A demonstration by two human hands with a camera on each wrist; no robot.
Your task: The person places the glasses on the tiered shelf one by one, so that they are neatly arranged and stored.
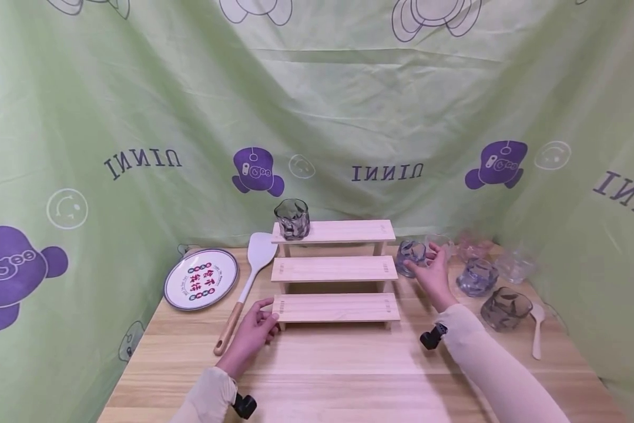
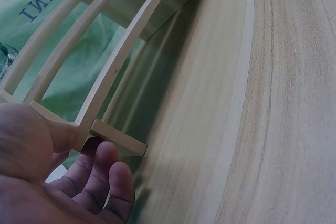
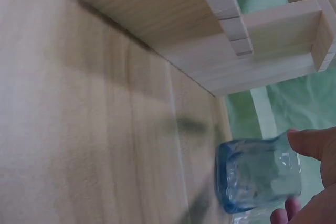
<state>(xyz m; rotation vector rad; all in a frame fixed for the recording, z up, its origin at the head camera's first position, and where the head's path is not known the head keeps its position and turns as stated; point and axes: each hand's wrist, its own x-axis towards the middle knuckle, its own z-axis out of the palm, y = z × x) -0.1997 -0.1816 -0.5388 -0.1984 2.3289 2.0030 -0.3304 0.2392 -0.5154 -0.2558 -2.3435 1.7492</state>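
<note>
A three-step wooden rack (image 1: 334,269) stands mid-table, with a grey glass (image 1: 293,224) on the left of its top step. My left hand (image 1: 254,330) holds the left end of the lowest step, thumb at the board and fingers curled by its leg, as the left wrist view shows. Beside the rack's right end, my right hand (image 1: 434,275) grips a bluish, wavy-sided glass (image 1: 408,258) near its rim. In the right wrist view that glass (image 3: 257,174) sits between thumb and fingers, its base close over the table.
Further right are a purplish glass (image 1: 477,277), a grey-brown glass (image 1: 505,308), a pink glass (image 1: 472,245), a clear glass (image 1: 515,265) and a small spoon (image 1: 537,335). Left of the rack lie a white spatula (image 1: 261,251) and a printed plate (image 1: 176,285). Green cloth (image 1: 327,117) hangs behind.
</note>
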